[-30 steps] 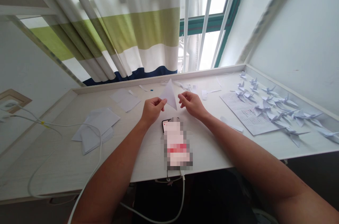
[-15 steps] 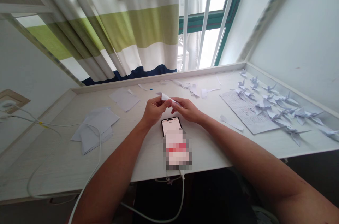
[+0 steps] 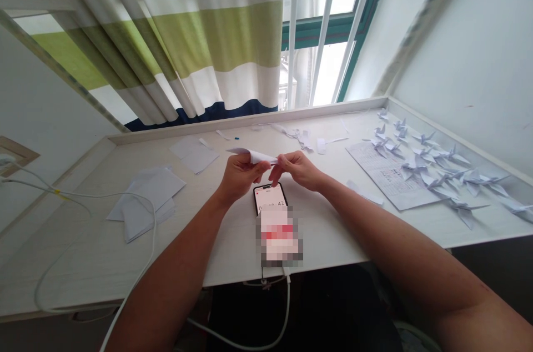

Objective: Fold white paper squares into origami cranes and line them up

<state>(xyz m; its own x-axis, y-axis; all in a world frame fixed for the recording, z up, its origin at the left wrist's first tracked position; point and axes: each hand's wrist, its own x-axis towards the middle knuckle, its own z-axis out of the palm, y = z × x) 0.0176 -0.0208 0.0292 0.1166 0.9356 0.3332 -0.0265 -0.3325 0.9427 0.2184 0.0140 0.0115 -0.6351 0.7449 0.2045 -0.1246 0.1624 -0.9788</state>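
A piece of white paper (image 3: 259, 157), partly folded or curled over, is held up between my two hands above the desk. My left hand (image 3: 240, 174) grips its left part, thumb in front, with a flap sticking out past the fingers. At its right end, my right hand (image 3: 297, 169) pinches the paper between thumb and finger. Just below my hands lies a phone (image 3: 270, 196) with a lit screen, its lower part blurred out. How the paper is creased inside my left hand is hidden.
Many folded paper cranes (image 3: 437, 169) stand at the right, some on a written sheet (image 3: 387, 180). Stacked white sheets (image 3: 145, 202) and further paper (image 3: 194, 153) lie left. Paper scraps (image 3: 306, 140) are at the back. A white cable (image 3: 155, 230) crosses the left side.
My hands have moved apart a little, the left one leftwards. More of the paper shows between them, with its flap sticking out further left.
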